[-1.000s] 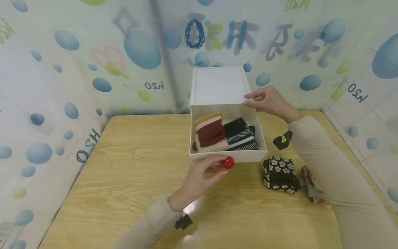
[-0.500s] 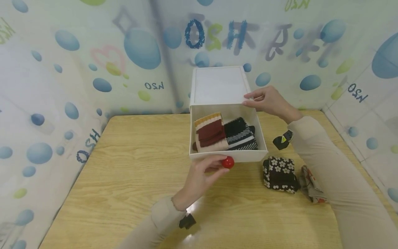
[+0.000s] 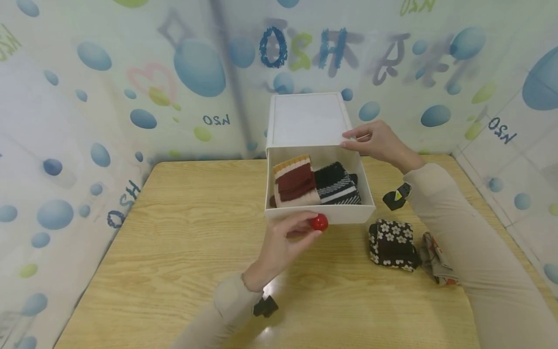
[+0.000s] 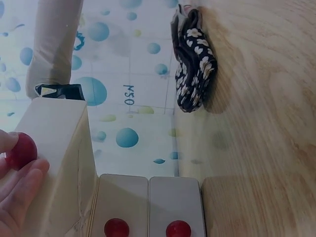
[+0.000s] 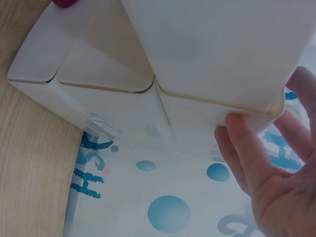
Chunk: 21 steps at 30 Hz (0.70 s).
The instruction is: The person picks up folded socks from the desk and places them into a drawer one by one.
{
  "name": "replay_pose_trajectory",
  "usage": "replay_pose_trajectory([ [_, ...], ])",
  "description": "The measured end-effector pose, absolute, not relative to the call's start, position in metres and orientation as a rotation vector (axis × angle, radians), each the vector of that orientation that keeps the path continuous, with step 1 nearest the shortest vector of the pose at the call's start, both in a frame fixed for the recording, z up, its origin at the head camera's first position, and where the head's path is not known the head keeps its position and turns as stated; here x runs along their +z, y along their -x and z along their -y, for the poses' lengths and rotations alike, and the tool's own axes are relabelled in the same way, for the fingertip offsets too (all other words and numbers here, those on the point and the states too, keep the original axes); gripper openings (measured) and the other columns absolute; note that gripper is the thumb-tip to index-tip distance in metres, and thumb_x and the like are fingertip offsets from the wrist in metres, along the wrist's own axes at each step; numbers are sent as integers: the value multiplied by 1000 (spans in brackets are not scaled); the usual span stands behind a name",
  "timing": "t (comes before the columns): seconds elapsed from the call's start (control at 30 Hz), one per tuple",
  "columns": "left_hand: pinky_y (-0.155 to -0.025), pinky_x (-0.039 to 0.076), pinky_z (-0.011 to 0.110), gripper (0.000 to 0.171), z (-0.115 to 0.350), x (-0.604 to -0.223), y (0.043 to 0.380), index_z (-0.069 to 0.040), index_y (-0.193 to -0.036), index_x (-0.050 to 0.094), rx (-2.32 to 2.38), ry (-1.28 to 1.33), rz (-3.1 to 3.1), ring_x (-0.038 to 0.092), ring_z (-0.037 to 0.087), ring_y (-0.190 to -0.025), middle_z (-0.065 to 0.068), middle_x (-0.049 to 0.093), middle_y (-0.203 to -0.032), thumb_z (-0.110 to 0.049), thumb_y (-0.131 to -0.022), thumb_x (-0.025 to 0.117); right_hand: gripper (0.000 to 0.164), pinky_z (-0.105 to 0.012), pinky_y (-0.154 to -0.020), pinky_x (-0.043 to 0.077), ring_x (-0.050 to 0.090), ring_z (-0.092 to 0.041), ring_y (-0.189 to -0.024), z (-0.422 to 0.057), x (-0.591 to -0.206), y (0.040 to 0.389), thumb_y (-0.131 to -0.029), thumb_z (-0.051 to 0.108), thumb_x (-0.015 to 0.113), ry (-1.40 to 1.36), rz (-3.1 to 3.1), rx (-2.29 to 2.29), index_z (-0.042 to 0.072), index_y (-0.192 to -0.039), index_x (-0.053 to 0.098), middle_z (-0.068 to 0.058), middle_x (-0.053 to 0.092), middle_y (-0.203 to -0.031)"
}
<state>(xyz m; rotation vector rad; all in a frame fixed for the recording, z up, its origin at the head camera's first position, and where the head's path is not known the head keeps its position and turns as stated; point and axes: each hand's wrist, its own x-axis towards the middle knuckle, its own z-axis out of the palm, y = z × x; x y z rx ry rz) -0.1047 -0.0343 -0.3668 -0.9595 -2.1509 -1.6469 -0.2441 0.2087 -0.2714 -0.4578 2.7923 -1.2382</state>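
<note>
My left hand (image 3: 281, 247) pinches the round red knob (image 3: 319, 222) on the front of a pulled-out white drawer (image 3: 344, 214). Inside lie folded maroon, cream and yellow ribbed socks (image 3: 295, 182) beside folded black-and-white patterned socks (image 3: 337, 186). At the upper right front edge of the white drawer cabinet (image 3: 307, 118), my right hand (image 3: 379, 140) holds on with thumb and fingertips. The right wrist view shows its fingers (image 5: 239, 131) against the cabinet wall close to the drawer.
Folded black socks with white flowers (image 3: 394, 245) lie on the wooden table (image 3: 196, 232), right of the drawer. A grey and red folded cloth (image 3: 436, 261) sits beside them, near the right sleeve. Other closed drawers (image 4: 121, 202) with red knobs show below. A patterned wall stands behind.
The drawer has slid slightly back into the cabinet, with my left hand moving along on the knob. My right hand has stayed in place.
</note>
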Motion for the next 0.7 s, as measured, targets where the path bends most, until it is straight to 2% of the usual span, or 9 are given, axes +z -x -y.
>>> replay_pose_trajectory([
  [0.27, -68, 50, 21, 30, 33, -361, 114, 0, -103, 61, -1627, 945, 2160, 64, 17, -76, 13, 66, -91, -2, -75, 69, 48, -38, -76, 49, 56, -29, -99, -209, -272, 244, -79, 37, 65, 461, -2805, -1228, 4, -114, 60, -14, 56, -116],
  [0.53, -66, 52, 27, 28, 31, -342, 117, 8, -99, 60, -1627, 914, 2177, 64, 26, -73, 20, 65, -88, 6, -72, 68, 47, -40, -77, 49, 56, -30, -99, -209, -272, 244, -79, 36, 64, 474, -2809, -1226, 3, -114, 60, -15, 56, -116],
  [0.7, -68, 51, 24, 28, 32, -347, 126, 4, -102, 61, -1663, 908, 2181, 64, 20, -75, 16, 65, -89, 1, -74, 68, 47, -37, -75, 49, 56, -30, -99, -209, -273, 245, -79, 35, 65, 475, -2806, -1236, 4, -113, 60, -15, 56, -116],
])
